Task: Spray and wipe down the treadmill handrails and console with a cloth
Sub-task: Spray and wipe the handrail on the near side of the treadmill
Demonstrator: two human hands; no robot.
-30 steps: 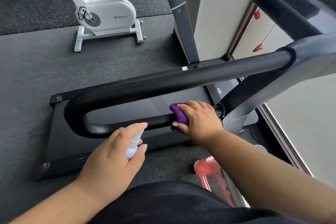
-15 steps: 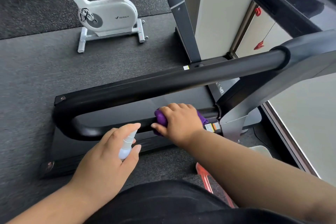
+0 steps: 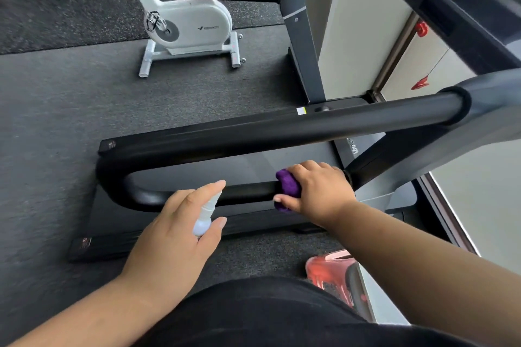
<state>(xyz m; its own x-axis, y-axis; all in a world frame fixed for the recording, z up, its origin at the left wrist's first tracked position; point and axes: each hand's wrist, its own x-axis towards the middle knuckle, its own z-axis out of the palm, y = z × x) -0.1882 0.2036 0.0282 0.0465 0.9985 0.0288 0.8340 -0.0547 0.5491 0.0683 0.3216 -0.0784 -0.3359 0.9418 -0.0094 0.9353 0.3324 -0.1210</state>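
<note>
A black U-shaped treadmill handrail crosses the middle of the view, its bend at the left. My right hand presses a purple cloth around the lower bar of the handrail, near its right end by the grey upright. My left hand holds a small white spray bottle, nozzle pointing up toward the lower bar, index finger resting on top. The console is mostly out of view at the upper right.
The treadmill deck lies below the handrail on grey floor mats. A white exercise bike stands at the back. A second treadmill upright rises behind. A red shoe shows near my dark clothing.
My right hand slid the cloth left along the lower bar, then back right toward the upright. My left hand kept hold of the spray bottle, roughly in place.
</note>
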